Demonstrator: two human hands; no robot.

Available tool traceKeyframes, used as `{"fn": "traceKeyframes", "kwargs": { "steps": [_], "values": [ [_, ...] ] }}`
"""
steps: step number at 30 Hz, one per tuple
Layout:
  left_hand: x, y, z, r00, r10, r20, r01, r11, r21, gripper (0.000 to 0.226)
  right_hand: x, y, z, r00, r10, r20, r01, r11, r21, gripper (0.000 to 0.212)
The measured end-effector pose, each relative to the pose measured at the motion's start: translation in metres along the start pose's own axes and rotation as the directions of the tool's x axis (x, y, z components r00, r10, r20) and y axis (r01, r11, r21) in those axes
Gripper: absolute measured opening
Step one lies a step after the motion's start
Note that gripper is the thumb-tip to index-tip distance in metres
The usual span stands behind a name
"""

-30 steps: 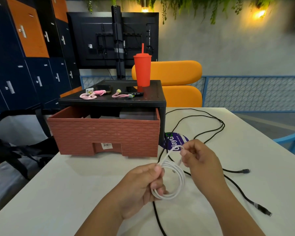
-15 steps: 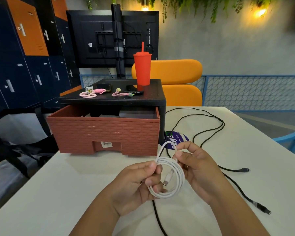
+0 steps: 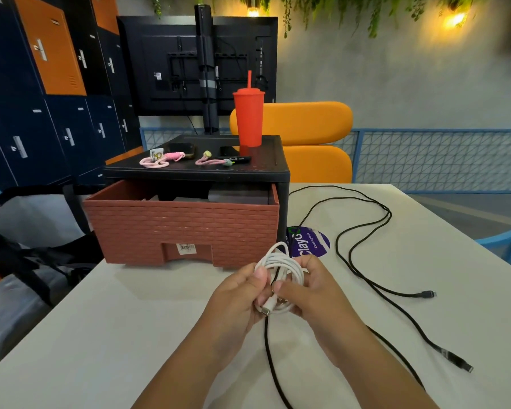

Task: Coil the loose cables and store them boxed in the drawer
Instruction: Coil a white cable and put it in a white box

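Red tumbler (image 3: 249, 119) before orange chair (image 3: 307, 122); black monitor (image 3: 165, 54), blue lockers (image 3: 12, 128) left.

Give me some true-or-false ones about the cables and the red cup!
1. The left hand and the right hand both hold the coiled white cable. True.
2. The black cable is coiled up too. False: it lies loose across the white table.
3. The brick-patterned drawer is pulled open. True.
4. The red tumbler stands on the table. False: it stands on the black stand above the drawer.
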State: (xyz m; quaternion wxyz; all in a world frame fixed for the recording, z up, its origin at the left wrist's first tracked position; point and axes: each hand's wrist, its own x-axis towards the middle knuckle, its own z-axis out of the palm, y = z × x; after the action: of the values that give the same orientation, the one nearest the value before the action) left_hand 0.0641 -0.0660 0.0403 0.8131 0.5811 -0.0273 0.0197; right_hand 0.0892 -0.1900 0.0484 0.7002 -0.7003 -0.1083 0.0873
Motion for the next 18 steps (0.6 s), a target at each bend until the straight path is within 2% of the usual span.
{"fn": "traceKeyframes", "kwargs": {
  "steps": [3,7,10,13,18],
  "values": [
    [0.001,-0.005,0.001,0.999,0.043,-0.002,-0.042,0.99,0.136,0.029,0.001,0.004,0.002,0.998,0.024,-0.061,-0.026,0.999,-0.039,0.032],
    [0.002,-0.005,-0.002,0.992,0.107,-0.069,-0.085,0.957,0.277,0.031,0.001,0.003,0.001,0.996,0.023,-0.082,-0.039,0.98,-0.193,0.027],
    [0.002,-0.004,-0.004,0.983,0.145,-0.113,-0.101,0.94,0.327,0.03,-0.001,-0.002,-0.004,0.999,0.051,-0.001,-0.051,0.987,-0.154,0.026],
    [0.003,-0.005,-0.005,0.971,0.211,-0.116,-0.15,0.908,0.392,0.027,-0.001,-0.003,-0.008,0.993,0.108,0.048,-0.104,0.991,-0.088,0.034],
    [0.003,-0.005,-0.008,0.901,0.416,-0.123,-0.273,0.763,0.586,0.022,-0.005,-0.013,-0.009,0.963,0.202,0.178,-0.207,0.978,0.011,0.045]
  ]
}}
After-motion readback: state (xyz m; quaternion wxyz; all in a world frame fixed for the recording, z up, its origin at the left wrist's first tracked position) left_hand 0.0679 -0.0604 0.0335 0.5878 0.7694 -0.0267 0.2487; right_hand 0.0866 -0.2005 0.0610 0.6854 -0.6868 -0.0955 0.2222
